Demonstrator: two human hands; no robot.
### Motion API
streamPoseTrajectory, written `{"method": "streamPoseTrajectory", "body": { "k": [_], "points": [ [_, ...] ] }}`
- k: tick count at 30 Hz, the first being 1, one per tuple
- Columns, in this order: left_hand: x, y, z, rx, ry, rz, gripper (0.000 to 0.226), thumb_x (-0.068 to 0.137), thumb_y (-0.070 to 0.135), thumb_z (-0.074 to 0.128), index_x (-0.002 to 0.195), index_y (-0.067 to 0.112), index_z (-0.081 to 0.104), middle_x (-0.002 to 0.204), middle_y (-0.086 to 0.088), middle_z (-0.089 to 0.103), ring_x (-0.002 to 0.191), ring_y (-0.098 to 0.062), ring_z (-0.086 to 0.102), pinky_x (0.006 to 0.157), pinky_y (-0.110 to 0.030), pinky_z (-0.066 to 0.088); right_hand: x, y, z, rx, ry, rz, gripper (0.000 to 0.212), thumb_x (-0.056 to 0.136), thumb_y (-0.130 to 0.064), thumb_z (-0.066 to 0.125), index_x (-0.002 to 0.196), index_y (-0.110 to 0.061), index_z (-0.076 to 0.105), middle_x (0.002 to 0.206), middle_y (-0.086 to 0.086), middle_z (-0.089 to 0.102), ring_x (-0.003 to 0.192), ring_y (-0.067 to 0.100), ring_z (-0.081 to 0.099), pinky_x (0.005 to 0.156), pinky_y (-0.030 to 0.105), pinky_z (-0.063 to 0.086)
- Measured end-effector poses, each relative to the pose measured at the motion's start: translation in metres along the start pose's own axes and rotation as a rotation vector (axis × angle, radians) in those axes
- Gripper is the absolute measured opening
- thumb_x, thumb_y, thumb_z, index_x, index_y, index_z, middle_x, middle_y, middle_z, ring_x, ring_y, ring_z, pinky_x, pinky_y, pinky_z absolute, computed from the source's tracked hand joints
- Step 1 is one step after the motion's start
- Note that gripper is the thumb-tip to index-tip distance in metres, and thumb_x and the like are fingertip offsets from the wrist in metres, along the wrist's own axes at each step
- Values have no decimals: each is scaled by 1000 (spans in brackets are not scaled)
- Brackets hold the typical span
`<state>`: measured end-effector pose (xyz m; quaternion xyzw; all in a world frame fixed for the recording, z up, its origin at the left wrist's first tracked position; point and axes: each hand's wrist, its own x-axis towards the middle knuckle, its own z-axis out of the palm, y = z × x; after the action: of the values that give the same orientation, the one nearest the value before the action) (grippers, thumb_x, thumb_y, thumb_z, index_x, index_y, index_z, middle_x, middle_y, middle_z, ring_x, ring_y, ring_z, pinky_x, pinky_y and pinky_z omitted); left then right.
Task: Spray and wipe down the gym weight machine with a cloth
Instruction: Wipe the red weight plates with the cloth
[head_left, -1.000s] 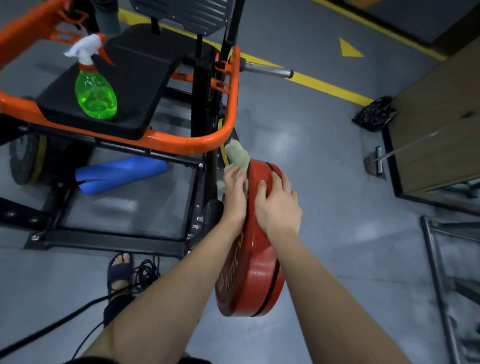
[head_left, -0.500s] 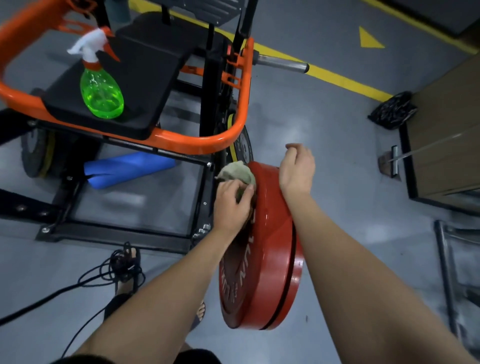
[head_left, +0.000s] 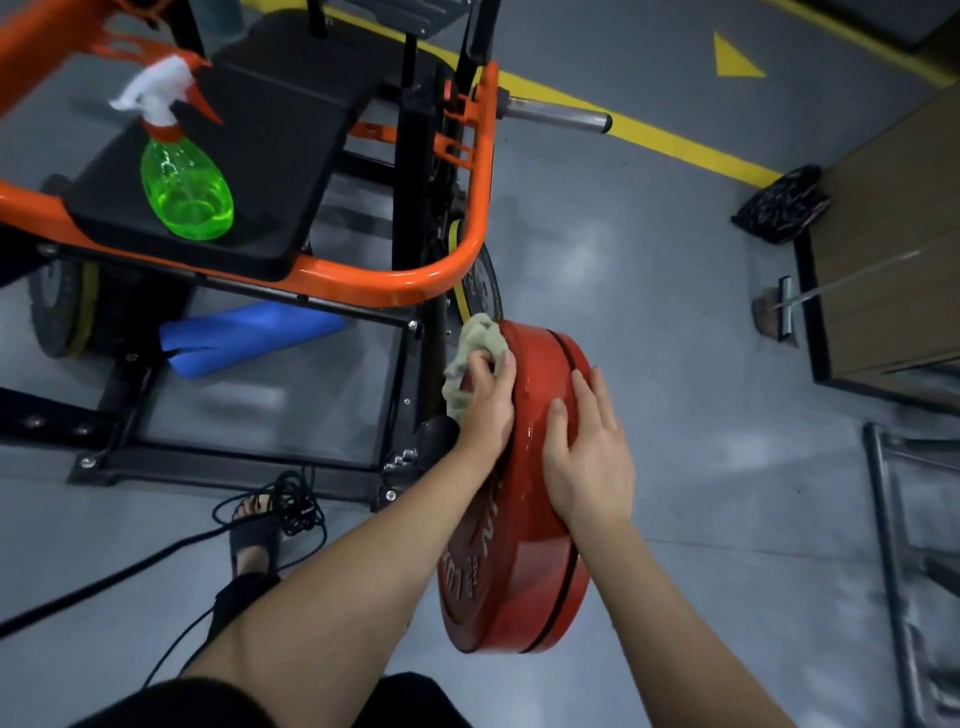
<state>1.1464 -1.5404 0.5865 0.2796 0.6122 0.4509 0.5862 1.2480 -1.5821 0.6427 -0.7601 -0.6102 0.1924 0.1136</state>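
In the head view, the left hand sits just right of centre, its fingers curled round a pale cloth and pressing it against the left face of the red weight plate near the top edge. The cloth bunches out above and to the left of the fingertips. The right hand lies flat on the plate's rim with fingers straight and gripping nothing, and in the upper left the green spray bottle stands upright on the machine's black seat.
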Motion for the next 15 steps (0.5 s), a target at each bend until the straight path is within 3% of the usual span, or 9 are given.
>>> {"method": "streamPoseTrajectory", "body": {
  "k": [2,5,8,10,12,15],
  "points": [
    [-8,-6,-3,-126,8,-18,43,96,61,45,109,20,44,105,3,59,100,-12,60,104,-51,46,-1,1,-1,15,-1,-9,55,105,-47,36,157,-31,35,168,-13,19,149,16,30,115,37,33],
    [-44,-21,-11,-206,-74,69,50,96,61,51,117,15,47,121,-6,61,117,-22,60,110,-52,44,0,2,-1,18,9,-17,54,104,-46,37,157,-31,36,168,-13,20,148,15,32,113,37,35],
    [-94,-33,-15,-135,-120,237,24,105,42,45,117,21,47,116,23,57,114,2,54,104,-23,41,4,0,-2,5,-5,-17,54,105,-46,35,156,-31,36,168,-13,21,148,16,33,113,38,36],
    [-105,-38,-12,-116,-103,346,21,106,32,40,124,24,45,121,29,54,121,5,51,104,-17,37,10,0,-2,14,-13,-10,53,105,-43,34,156,-30,38,168,-12,22,149,16,32,114,38,35],
    [-91,-37,-11,-71,-101,394,30,106,42,38,129,26,49,128,18,58,128,-11,53,108,-28,38,14,-2,-4,28,-23,10,52,105,-37,34,156,-29,39,167,-11,23,149,17,33,113,37,35],
    [-52,-19,-5,-158,-228,280,37,103,46,38,115,20,61,120,-3,63,120,-12,56,106,-31,39,19,-4,-5,54,-38,16,52,103,-33,33,155,-29,41,167,-11,26,147,18,36,113,39,36]
  ]
}}
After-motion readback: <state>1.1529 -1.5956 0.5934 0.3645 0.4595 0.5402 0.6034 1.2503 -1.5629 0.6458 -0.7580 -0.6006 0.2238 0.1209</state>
